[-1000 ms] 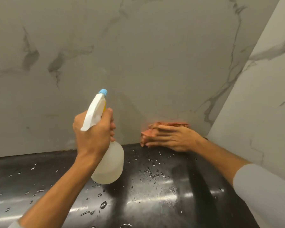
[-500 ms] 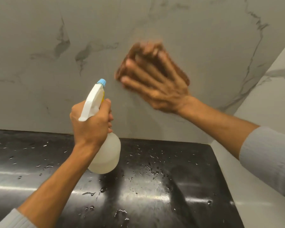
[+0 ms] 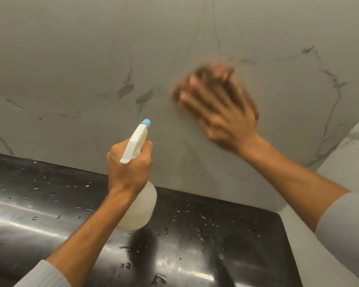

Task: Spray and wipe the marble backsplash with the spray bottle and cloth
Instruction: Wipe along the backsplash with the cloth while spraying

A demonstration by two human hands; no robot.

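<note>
The marble backsplash (image 3: 75, 65) is grey-white with dark veins and fills the upper view. My left hand (image 3: 129, 168) grips the neck of a white spray bottle (image 3: 142, 208) with a blue nozzle, held above the counter and pointing at the wall. My right hand (image 3: 220, 108), blurred by motion, presses a brown cloth (image 3: 252, 104) flat against the backsplash with fingers spread. Most of the cloth is hidden under the hand.
A glossy black countertop (image 3: 216, 245) dotted with water drops runs below the backsplash. A marble side wall (image 3: 344, 158) meets the backsplash in a corner at the right.
My right hand has swept the cloth from the base of the backsplash up onto the wall, then slightly to the right. My left hand keeps holding the bottle in about the same pose.
</note>
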